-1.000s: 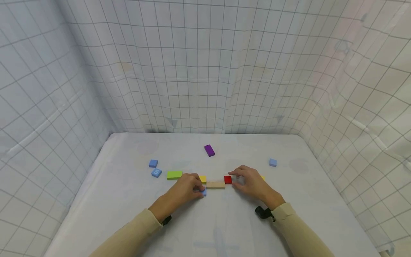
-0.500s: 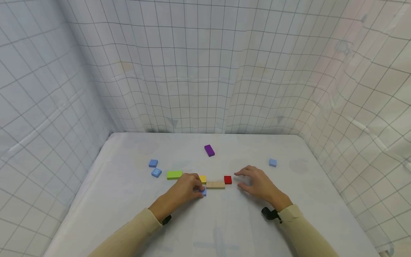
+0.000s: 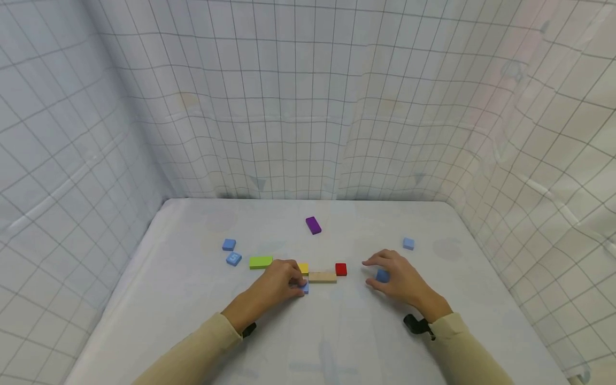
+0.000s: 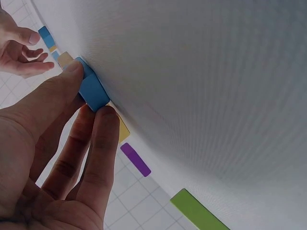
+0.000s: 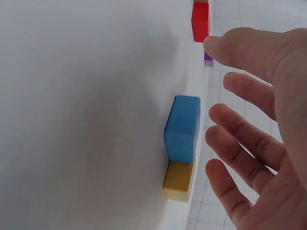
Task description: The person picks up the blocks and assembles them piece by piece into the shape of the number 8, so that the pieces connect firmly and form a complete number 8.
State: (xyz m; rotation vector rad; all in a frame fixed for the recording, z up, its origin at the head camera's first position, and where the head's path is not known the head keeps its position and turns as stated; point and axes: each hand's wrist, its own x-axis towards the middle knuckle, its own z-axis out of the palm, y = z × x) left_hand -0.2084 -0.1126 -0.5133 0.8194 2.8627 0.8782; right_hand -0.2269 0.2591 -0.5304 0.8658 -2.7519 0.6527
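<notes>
My left hand pinches a small blue block between thumb and fingertips, low at the white surface. Just behind that block lies a yellow block, partly hidden by the hand. A tan wooden block extends to the right, with a red block near its far end. My right hand hovers with fingers spread and nothing held. In the head view another blue block shows between its thumb and fingers. The right wrist view has this blue block apart from the fingertips, beside a yellow block.
A green block lies left of my left hand, with two blue blocks farther left. Toward the back is a purple block. One more blue block sits at back right. Grid-patterned curtains surround the white table.
My right hand has drawn away from the red block to the right, and a blue block now shows between its fingers. The left hand has stayed in place, pinching its blue block.
</notes>
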